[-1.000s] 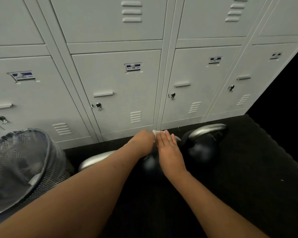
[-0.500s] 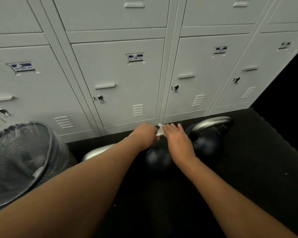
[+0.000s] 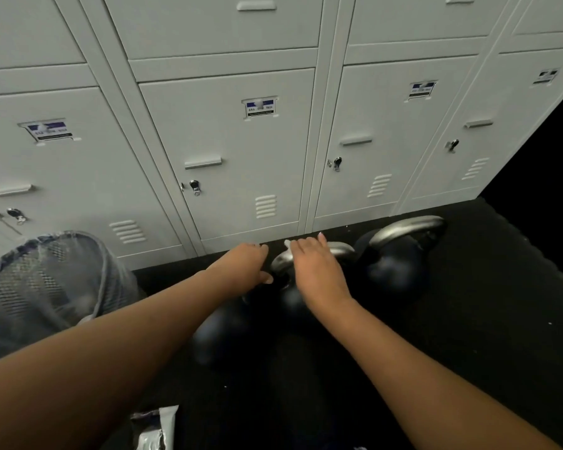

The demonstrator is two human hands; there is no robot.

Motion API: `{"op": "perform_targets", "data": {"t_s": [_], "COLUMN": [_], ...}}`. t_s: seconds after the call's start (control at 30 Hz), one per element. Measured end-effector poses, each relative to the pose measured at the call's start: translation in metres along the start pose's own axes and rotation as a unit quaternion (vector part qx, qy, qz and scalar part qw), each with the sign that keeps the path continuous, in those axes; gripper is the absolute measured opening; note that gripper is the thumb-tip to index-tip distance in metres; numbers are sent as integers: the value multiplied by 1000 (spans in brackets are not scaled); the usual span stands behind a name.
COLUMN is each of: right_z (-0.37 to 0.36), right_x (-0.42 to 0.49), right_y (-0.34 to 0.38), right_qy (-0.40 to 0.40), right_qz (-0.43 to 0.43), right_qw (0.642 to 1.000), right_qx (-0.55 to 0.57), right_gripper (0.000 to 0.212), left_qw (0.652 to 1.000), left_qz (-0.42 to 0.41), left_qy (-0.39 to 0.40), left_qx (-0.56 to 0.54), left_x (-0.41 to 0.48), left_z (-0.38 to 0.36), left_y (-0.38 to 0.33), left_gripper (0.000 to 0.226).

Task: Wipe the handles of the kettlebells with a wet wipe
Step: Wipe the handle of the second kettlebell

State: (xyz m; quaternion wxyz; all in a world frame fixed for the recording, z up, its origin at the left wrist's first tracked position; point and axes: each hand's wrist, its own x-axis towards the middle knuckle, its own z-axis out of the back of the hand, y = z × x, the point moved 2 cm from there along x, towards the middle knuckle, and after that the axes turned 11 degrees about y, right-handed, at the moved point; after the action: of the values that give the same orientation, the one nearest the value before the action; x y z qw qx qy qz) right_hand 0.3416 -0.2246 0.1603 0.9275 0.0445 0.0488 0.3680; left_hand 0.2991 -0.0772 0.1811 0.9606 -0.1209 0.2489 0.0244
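Three kettlebells stand on the black floor (image 3: 468, 319) in front of grey lockers (image 3: 228, 141). The middle kettlebell (image 3: 293, 297) has its silver handle (image 3: 281, 261) partly covered by the right hand (image 3: 319, 271), which lies palm-down across the handle with fingers extended toward the lockers. A small white edge of the wipe (image 3: 287, 244) shows just beyond the right fingertips, between the hand and the handle; the rest of the wipe is hidden under the palm. The right hand is flat and spread over the wipe rather than curled around it.

The left hand (image 3: 244, 264) sits just left of the same handle, fingers bent downward and thumb near the handle's left end; whether it grips anything cannot be told.

The right kettlebell (image 3: 394, 271) stands apart from both hands, its handle (image 3: 407, 230) uncovered. The left kettlebell (image 3: 215, 329) lies under the left forearm, largely hidden.

A mesh bin (image 3: 43, 280) with a clear liner stands at far left. A wipe packet (image 3: 155, 430) lies on the floor at the bottom edge.
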Motion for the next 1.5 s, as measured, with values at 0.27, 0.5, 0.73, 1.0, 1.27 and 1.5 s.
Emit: {"op": "perform_targets", "data": {"t_s": [0.27,0.5,0.73,1.0,1.27,1.5], "right_z": [-3,-14,-6,2,-7,2], "right_x": [-12,-26,-20,-10,-30,-24], "right_y": [-33,-33,-48,-55,-45,-61], "right_qy": [-48,-70,-53,-18,-15,-28], "right_qz": [-66,-43,-87,-85,-67,-122], "right_qw": [995,995,994,994,997,986], "right_qx": [59,53,37,66,24,110], "right_gripper": [57,64,64,65,62,70], "left_qw": [998,994,997,996,995,996], "left_qz": [-24,-43,-11,11,10,38], "left_qy": [-7,-38,-36,-16,-4,-13], "left_qx": [54,92,69,81,95,76], "left_x": [8,19,23,36,29,29], "left_z": [14,25,34,41,16,9], "left_y": [-50,-78,-82,-94,-94,-94], "left_gripper": [24,21,18,25,29,31]}}
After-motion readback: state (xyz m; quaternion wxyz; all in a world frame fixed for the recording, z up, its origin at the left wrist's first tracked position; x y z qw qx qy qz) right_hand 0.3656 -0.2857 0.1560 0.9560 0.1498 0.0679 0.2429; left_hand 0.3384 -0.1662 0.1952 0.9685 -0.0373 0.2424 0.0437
